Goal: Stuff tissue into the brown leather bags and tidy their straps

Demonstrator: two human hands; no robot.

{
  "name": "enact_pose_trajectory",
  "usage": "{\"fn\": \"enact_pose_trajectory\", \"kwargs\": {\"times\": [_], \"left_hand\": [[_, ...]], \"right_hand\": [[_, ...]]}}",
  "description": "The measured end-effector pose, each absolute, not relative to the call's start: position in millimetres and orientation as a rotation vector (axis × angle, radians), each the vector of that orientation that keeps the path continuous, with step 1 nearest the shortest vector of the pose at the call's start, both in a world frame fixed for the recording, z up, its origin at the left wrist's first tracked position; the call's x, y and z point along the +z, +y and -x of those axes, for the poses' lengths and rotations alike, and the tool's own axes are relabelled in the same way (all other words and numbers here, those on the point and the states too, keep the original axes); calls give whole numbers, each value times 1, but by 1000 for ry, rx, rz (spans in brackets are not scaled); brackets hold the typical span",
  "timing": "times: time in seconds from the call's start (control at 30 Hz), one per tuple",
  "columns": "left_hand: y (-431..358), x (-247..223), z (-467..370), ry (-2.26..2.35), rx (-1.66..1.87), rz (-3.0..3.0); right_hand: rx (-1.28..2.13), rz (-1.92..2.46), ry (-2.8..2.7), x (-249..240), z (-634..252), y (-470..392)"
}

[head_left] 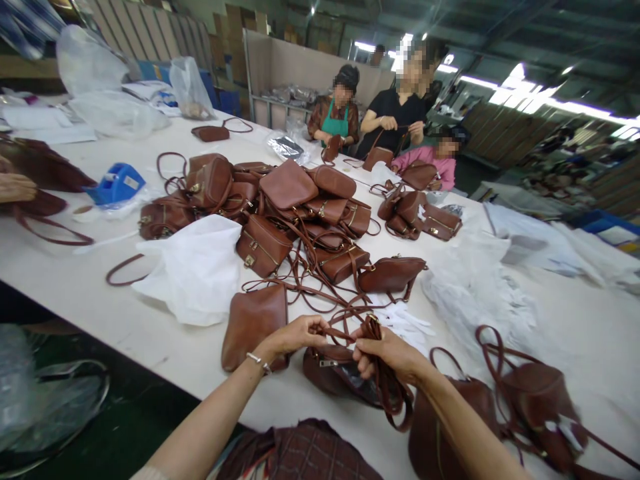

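Observation:
My right hand (383, 350) is closed around a gathered bundle of brown leather straps (393, 393), some hanging down in loops. My left hand (303, 333) pinches a thin strap (334, 331) that runs toward the right hand. Below both hands lies a brown handbag (320, 381) with its zip open and dark lining or plastic showing inside. A flat brown bag (254, 327) rests just left of my left hand. More brown bags (450, 420) lie under and beside my right forearm.
A large heap of brown bags (287, 183) with tangled straps covers the table's middle. White wrapping (193, 270) lies left, clear plastic bags (475, 287) right. A blue tape dispenser (117, 183) stands at the left. Several people work across the table; another person's hand (17, 183) is at far left.

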State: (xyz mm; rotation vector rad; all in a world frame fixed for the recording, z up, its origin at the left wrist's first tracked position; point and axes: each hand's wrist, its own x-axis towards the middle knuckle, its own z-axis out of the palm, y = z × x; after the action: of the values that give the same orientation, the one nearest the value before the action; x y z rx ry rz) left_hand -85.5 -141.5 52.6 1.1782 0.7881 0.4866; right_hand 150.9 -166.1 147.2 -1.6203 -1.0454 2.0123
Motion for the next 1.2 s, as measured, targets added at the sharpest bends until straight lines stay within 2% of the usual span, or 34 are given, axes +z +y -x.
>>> {"fn": "enact_pose_trajectory", "kwargs": {"times": [0.17, 0.27, 0.53, 0.63, 0.77, 0.83, 0.93, 1.03, 1.2], "left_hand": [[-145, 60, 105, 593, 366, -1048], [-145, 55, 102, 652, 390, -1110], [-163, 57, 64, 1170, 953, -1284], [-165, 72, 72, 1212, 846, -1360], [-164, 79, 91, 947, 539, -1332], [-167, 75, 93, 1013, 566, -1428], [-178, 69, 87, 1364, 788, -1778], [-189, 76, 78, 1486, 920, -2029], [-189, 107, 68, 1205, 795, -2122]], "right_hand": [[2084, 1502, -966, 149, -161, -157], [2111, 1487, -926, 148, -162, -156], [2057, 1513, -937, 154, -162, -154], [1995, 1489, -879, 157, -164, -151], [1966, 1457, -894, 161, -164, -150], [1965, 1447, -941, 166, -163, -151], [1942, 1465, -1081, 173, -161, -155], [1804, 1575, -1339, 173, -158, -158], [1486, 1641, -1482, 158, -152, -162]]}}
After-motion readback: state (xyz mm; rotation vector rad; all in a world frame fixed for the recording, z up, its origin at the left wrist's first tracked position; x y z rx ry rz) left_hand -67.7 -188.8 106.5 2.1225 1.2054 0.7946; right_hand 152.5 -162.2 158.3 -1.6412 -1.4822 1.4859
